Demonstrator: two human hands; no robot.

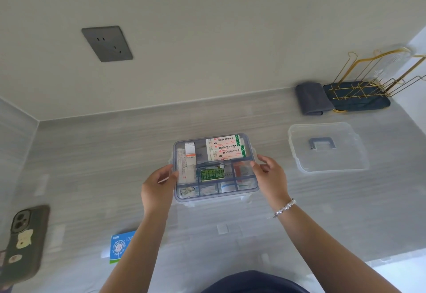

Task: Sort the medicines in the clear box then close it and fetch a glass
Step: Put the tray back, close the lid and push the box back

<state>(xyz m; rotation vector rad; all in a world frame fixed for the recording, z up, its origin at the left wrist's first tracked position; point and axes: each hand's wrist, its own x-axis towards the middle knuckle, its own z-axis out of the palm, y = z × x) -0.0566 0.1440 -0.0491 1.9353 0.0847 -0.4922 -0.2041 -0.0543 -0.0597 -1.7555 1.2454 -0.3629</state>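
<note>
The clear medicine box (pixel 216 195) stands lidless on the grey counter in the middle of the view. Its divided top tray holds white-and-green cartons (pixel 227 149), a green packet (pixel 212 174) and several small sachets. My left hand (pixel 158 188) grips the tray's left edge, thumb on the rim. My right hand (pixel 269 174) grips the right edge the same way. The clear lid (pixel 327 147) with a blue-grey handle lies flat to the right, apart from the box. A glass (pixel 391 62) hangs upside down on the gold rack at the far right.
A blue medicine carton (pixel 119 246) lies near the front, left of my left forearm. A phone (pixel 23 242) rests at the left edge. A folded grey cloth (pixel 311 99) and the gold drying rack (pixel 359 90) on a dark mat sit at the back right. A wall socket (pixel 107 43) is above.
</note>
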